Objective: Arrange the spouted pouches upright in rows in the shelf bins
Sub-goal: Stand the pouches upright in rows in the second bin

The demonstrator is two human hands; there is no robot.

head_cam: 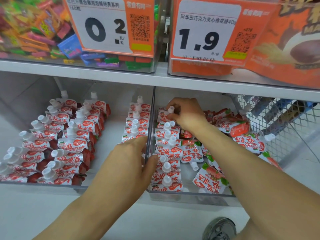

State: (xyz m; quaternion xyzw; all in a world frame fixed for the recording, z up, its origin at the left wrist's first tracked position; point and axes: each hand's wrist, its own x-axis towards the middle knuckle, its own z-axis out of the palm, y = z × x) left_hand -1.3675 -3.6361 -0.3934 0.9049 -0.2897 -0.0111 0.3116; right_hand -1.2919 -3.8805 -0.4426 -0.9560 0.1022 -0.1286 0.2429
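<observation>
A grey shoe (pixel 220 228) is seen lowest in the view, on the pale floor (pixel 155 222) below the shelf. Above it, the left hand (pixel 128 163) is laid over the clear divider wall (pixel 150 129) where the two lower bins meet; its fingers are bent around the wall's edge, the thumb touching a pouch of the row just right of it, though a firm grasp of any pouch cannot be told. In the right bin (pixel 190 194), one row of spouted pouches (pixel 168 153) is stood upright along the left wall, caps up, while further pouches (pixel 210 179) are lying loose and flat beside it. Farther back, the right hand (pixel 186 112) is curled around the rearmost pouch (pixel 164 115) of that row, its white cap pinched between fingertips. In the left bin (pixel 74 187), three upright rows (pixel 74 139) are arranged, with a bare gap between the middle and right rows. A wire basket (pixel 284 122) is set to the right. On the upper shelf (pixel 103 75), price tags (pixel 103 26) are hung before bins of sweets (pixel 34 32).
</observation>
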